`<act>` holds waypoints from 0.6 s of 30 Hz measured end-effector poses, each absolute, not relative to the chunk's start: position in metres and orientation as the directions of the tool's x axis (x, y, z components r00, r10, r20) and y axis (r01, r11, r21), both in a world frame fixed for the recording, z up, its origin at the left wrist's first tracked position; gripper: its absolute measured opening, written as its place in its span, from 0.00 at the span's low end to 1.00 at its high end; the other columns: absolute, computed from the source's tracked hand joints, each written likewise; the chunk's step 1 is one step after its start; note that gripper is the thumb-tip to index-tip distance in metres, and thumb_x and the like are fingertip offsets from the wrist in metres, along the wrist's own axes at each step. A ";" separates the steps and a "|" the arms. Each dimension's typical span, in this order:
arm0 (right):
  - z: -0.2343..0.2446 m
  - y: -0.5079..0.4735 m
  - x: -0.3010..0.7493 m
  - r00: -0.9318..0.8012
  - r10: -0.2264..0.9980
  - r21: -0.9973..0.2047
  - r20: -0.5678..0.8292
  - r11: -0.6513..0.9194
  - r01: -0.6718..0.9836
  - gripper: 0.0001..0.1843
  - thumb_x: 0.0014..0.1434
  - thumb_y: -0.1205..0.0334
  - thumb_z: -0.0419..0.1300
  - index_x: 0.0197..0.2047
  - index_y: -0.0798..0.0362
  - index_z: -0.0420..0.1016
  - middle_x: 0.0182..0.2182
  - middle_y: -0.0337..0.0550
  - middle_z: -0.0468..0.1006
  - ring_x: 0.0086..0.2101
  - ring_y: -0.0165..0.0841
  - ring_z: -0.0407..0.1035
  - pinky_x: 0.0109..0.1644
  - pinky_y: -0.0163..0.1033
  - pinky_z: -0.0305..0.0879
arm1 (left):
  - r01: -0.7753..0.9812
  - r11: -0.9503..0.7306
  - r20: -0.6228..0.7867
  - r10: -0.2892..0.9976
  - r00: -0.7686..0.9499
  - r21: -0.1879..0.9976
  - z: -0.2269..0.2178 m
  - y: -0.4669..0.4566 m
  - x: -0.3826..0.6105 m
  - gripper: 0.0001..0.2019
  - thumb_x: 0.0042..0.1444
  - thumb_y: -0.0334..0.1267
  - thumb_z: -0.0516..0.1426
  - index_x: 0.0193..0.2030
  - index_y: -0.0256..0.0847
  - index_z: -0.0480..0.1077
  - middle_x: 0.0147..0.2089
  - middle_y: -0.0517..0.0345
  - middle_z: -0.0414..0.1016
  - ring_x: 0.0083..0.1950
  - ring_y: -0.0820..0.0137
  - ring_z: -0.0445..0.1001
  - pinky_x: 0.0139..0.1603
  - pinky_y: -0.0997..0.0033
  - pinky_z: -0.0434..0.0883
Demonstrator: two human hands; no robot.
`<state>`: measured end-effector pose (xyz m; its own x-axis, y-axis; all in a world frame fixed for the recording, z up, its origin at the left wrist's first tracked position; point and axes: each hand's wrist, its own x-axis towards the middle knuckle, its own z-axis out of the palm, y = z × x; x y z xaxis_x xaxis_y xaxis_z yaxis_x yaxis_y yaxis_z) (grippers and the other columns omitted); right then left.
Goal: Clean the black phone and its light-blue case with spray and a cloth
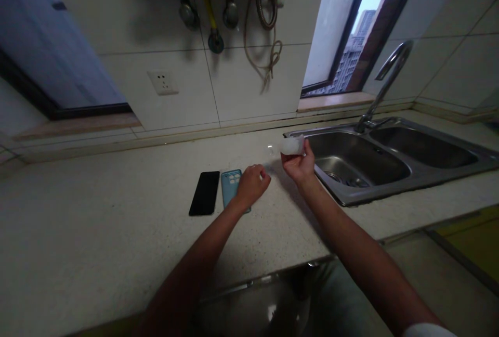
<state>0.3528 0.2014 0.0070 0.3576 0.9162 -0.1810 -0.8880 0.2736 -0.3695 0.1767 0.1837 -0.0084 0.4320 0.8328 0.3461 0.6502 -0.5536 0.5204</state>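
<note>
view: head-worn — faces forward and down — close above right hand (298, 166) — stone counter (117, 238) below, tiled wall (249, 87) ahead

A speckled cream stone countertop (117, 233) runs across the whole scene from left to right. Near its middle, a black smartphone (204, 193) lies flat with its screen up, just left of a phone in a teal case (230, 186), which lies with its camera bump up and its near end partly hidden. At right, a stainless steel double sink (374, 194) is set into the counter, a curved chrome faucet (385, 82) rising from its far rim, while a small clear object (269, 150), too faint to identify, sits on the stone left of the sink.
</note>
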 end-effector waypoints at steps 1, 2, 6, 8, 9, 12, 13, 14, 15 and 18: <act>0.007 0.201 0.352 0.362 0.912 -0.367 -0.193 0.275 -0.889 0.14 0.64 0.48 0.58 0.35 0.49 0.77 0.29 0.37 0.84 0.30 0.32 0.79 0.35 0.37 0.78 | 0.666 -0.551 0.344 0.834 0.431 0.502 -0.008 0.183 0.178 0.05 0.61 0.32 0.54 0.35 0.39 0.71 0.39 0.51 0.76 0.45 0.63 0.73 0.51 0.61 0.68; 0.008 0.201 0.352 0.366 0.909 -0.366 -0.199 0.278 -0.888 0.14 0.64 0.49 0.58 0.36 0.49 0.77 0.29 0.37 0.84 0.30 0.32 0.79 0.35 0.37 0.78 | 0.684 -0.557 0.344 0.830 0.438 0.471 -0.008 0.183 0.180 0.05 0.62 0.33 0.54 0.37 0.39 0.71 0.39 0.50 0.76 0.45 0.62 0.73 0.51 0.61 0.68; 0.008 0.200 0.352 0.374 0.910 -0.369 -0.176 0.292 -0.883 0.13 0.64 0.50 0.57 0.36 0.49 0.77 0.30 0.37 0.84 0.31 0.32 0.79 0.36 0.37 0.78 | 0.773 -0.569 0.338 0.812 0.475 0.280 -0.009 0.181 0.193 0.15 0.63 0.46 0.57 0.44 0.33 0.74 0.47 0.38 0.76 0.53 0.52 0.69 0.52 0.54 0.67; 0.008 0.199 0.352 0.376 0.911 -0.368 -0.170 0.295 -0.882 0.12 0.64 0.51 0.57 0.37 0.48 0.77 0.30 0.36 0.84 0.31 0.32 0.79 0.36 0.37 0.78 | 0.815 -0.536 0.293 0.833 0.469 0.219 -0.010 0.181 0.199 0.18 0.62 0.48 0.58 0.45 0.31 0.75 0.49 0.34 0.74 0.55 0.48 0.68 0.51 0.52 0.68; 0.008 0.199 0.351 0.376 0.911 -0.368 -0.172 0.295 -0.882 0.12 0.64 0.51 0.57 0.37 0.48 0.77 0.30 0.36 0.84 0.31 0.32 0.79 0.36 0.37 0.78 | 0.827 -0.524 0.267 0.843 0.468 0.205 -0.010 0.181 0.201 0.17 0.62 0.46 0.58 0.44 0.31 0.76 0.49 0.33 0.74 0.55 0.48 0.68 0.50 0.52 0.68; 0.010 0.198 0.349 0.367 0.913 -0.365 -0.178 0.285 -0.886 0.12 0.65 0.52 0.57 0.37 0.49 0.77 0.30 0.36 0.84 0.31 0.31 0.79 0.35 0.37 0.77 | 0.813 -0.536 0.252 0.839 0.483 0.226 -0.011 0.183 0.204 0.11 0.63 0.37 0.55 0.42 0.32 0.77 0.48 0.35 0.75 0.54 0.51 0.69 0.49 0.54 0.69; 0.010 0.197 0.348 0.361 0.915 -0.363 -0.178 0.280 -0.889 0.12 0.65 0.52 0.56 0.37 0.49 0.77 0.29 0.36 0.84 0.31 0.31 0.79 0.35 0.37 0.77 | 0.792 -0.549 0.279 0.831 0.481 0.267 -0.010 0.184 0.203 0.11 0.63 0.35 0.54 0.41 0.33 0.77 0.48 0.37 0.75 0.53 0.53 0.69 0.50 0.54 0.69; 0.011 0.196 0.347 0.355 0.918 -0.362 -0.178 0.274 -0.891 0.13 0.66 0.52 0.56 0.37 0.49 0.77 0.29 0.36 0.84 0.31 0.31 0.78 0.35 0.37 0.77 | 0.758 -0.559 0.317 0.825 0.469 0.335 -0.009 0.184 0.202 0.10 0.63 0.33 0.54 0.39 0.35 0.77 0.47 0.39 0.76 0.53 0.55 0.70 0.51 0.55 0.68; 0.012 0.196 0.346 0.351 0.919 -0.363 -0.179 0.270 -0.892 0.13 0.66 0.52 0.56 0.37 0.49 0.77 0.29 0.37 0.84 0.30 0.31 0.78 0.35 0.37 0.77 | 0.705 -0.561 0.352 0.826 0.441 0.434 -0.007 0.184 0.200 0.09 0.62 0.33 0.55 0.38 0.37 0.77 0.46 0.42 0.76 0.52 0.57 0.70 0.53 0.55 0.68; 0.013 0.195 0.344 0.352 0.920 -0.369 -0.172 0.271 -0.889 0.14 0.66 0.52 0.55 0.38 0.49 0.78 0.30 0.37 0.84 0.31 0.32 0.78 0.36 0.37 0.77 | 0.358 -0.409 0.308 0.901 0.307 0.839 -0.001 0.181 0.189 0.04 0.56 0.34 0.59 0.31 0.39 0.74 0.37 0.51 0.77 0.43 0.63 0.74 0.50 0.61 0.70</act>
